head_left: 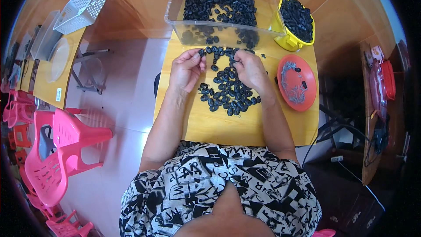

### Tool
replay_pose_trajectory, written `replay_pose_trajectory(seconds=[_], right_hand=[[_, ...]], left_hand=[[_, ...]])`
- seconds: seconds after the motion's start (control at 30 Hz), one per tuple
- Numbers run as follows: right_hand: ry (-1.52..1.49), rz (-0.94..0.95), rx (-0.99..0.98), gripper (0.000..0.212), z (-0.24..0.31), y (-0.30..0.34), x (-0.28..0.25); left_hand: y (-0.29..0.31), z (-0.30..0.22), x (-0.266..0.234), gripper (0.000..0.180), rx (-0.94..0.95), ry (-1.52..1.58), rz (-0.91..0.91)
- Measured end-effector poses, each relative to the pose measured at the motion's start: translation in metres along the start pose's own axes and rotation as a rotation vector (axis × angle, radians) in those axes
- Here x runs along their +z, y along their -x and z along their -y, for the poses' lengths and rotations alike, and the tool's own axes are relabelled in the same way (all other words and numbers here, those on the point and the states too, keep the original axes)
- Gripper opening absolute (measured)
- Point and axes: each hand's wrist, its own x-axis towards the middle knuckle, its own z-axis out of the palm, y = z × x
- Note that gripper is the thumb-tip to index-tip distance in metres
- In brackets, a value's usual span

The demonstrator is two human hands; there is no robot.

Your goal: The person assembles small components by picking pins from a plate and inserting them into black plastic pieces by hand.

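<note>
In the head view, I take the loose heap of black parts [231, 93] on the yellow tabletop [206, 131] as the middle of the clock. My left hand [187, 71] is at 10 o'clock, with the fingers curled inward; between thumb and forefinger it pinches one small black piece [201, 53]. My right hand [252, 71] is at 1 o'clock, close above the heap's edge. Its fingers are bent and the tips come together, but I cannot tell whether something is held in them. At 12 o'clock stands a clear plastic bin [269, 13], with many similar black parts inside. Toward half past one there is a yellow tub [291, 43], filled with dark pieces. At 3 o'clock lies a red plate [292, 78], which carries thin grey slivers and a few black pieces. Farther away, at 8 o'clock, a pink chair [66, 129] is on the floor.
</note>
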Motion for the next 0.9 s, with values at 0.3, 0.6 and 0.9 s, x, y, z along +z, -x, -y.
replay_pose_trajectory(seconds=[0.3,0.6,0.9], right_hand=[[0.284,0.014,-0.244,0.013,0.016,-0.013,0.020],[0.413,0.146,-0.261,0.017,0.028,-0.021,0.029],[0.382,0.014,-0.329,0.013,0.019,-0.014,0.028]], left_hand=[[-0.004,-0.005,-0.007,0.015,0.037,0.060,-0.108],[0.000,-0.002,0.001,0.014,-0.002,0.045,-0.090],[0.001,0.003,0.004,0.013,-0.070,-0.075,-0.027]])
